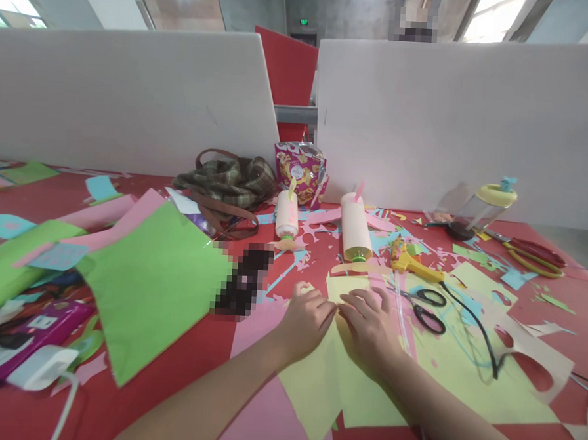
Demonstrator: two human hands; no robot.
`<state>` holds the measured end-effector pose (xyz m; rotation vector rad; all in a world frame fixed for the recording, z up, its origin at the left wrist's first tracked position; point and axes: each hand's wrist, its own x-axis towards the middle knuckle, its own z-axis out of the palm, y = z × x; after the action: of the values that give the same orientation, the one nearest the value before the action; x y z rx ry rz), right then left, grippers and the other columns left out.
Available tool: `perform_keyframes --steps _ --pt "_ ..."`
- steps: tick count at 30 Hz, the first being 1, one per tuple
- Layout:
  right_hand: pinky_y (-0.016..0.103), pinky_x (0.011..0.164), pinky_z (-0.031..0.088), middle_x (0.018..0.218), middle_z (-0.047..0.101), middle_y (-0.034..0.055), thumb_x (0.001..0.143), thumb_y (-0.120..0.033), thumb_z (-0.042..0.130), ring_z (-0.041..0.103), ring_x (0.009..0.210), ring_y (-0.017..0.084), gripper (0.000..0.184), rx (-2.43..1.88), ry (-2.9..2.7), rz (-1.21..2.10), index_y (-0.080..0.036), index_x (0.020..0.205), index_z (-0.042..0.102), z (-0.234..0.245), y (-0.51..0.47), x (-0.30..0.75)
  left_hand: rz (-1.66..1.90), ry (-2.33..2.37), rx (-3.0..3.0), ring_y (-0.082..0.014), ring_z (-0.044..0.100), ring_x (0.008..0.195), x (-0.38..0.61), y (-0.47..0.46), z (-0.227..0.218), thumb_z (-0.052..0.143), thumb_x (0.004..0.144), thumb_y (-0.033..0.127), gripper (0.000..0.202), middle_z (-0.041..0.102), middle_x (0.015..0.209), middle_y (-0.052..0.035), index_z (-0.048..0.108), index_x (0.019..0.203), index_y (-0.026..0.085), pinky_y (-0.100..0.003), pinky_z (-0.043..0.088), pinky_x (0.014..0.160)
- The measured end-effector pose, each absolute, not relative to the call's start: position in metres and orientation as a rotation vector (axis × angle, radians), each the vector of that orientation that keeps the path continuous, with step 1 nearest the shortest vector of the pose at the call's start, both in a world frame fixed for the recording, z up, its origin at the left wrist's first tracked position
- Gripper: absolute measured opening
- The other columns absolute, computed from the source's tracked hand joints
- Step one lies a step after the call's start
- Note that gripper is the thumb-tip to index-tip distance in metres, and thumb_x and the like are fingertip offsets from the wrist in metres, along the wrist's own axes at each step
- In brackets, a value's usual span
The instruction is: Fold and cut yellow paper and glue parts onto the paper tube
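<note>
My left hand (pixel 308 320) and my right hand (pixel 370 321) meet over a pale yellow sheet of paper (pixel 368 401), thumbs and forefingers pinched together at its upper part. Fingertips hide exactly where the paper is gripped. Under my left forearm lies a pink sheet (pixel 260 395). Just beyond my hands, a paper-wrapped cylinder (pixel 357 226) with a green cap leans beside a smaller wrapped cylinder (pixel 287 213). Right of my right hand are black-handled scissors (pixel 430 309) and a yellow glue gun (pixel 414 262).
Green paper (pixel 157 285) and a purple power strip (pixel 42 331) with a white charger (pixel 44 366) lie left. Behind are a plaid bag (pixel 231 180) and a snack bag (pixel 301 171). At right stand a clear jar (pixel 484 207) and red-and-yellow-handled tools (pixel 533 255). White panels (pixel 457 123) border the back.
</note>
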<state>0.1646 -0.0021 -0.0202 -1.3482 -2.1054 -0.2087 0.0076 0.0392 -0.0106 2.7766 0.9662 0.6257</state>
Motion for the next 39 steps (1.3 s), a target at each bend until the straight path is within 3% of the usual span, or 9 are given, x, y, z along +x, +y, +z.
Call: perform_keyframes --steps 9,28,33,39 --pt "0.043 0.088 0.02 0.085 0.064 0.0029 0.075 -0.007 0.043 0.049 0.088 0.019 0.019 -1.345 -2.116 -0.224 -0.018 0.077 0.058 -0.0177 -0.0038 0.163 0.683 0.906 2.798 -0.0122 0.046 0.062 0.0072 0.0396 -0.0133 0.03 0.085 0.016 0.029 0.054 0.059 0.0003 0.052 0.066 0.016 -0.035 0.026 0.074" --pt "0.043 0.087 0.022 0.08 0.062 0.0035 0.072 -0.012 0.047 0.049 0.083 0.019 0.011 -1.361 -2.06 -0.149 -0.018 0.068 0.055 -0.0153 -0.0059 0.1592 0.7 0.786 3.005 -0.0141 0.046 0.067 0.0051 0.0386 -0.0169 0.033 0.083 0.012 0.021 0.054 0.066 -0.0013 0.054 0.081 0.017 -0.037 0.024 0.077" --pt "0.043 0.087 0.022 0.079 0.061 0.0029 0.071 -0.01 0.047 0.049 0.084 0.019 0.012 -1.349 -2.079 -0.131 -0.018 0.069 0.055 -0.0176 -0.005 0.1603 0.749 0.854 2.968 -0.0137 0.046 0.071 0.0065 0.0367 -0.0119 0.035 0.085 0.02 0.021 0.054 0.074 -0.0011 0.052 0.074 0.017 -0.037 0.023 0.08" --pt "0.042 0.087 0.022 0.079 0.06 0.0031 0.072 -0.011 0.047 0.049 0.082 0.018 0.011 -1.345 -2.094 -0.123 -0.018 0.065 0.053 -0.0183 -0.0045 0.1593 0.747 0.857 2.958 -0.0142 0.045 0.075 0.005 0.0375 -0.0166 0.035 0.083 0.013 0.019 0.053 0.08 -0.0019 0.052 0.073 0.017 -0.038 0.022 0.083"
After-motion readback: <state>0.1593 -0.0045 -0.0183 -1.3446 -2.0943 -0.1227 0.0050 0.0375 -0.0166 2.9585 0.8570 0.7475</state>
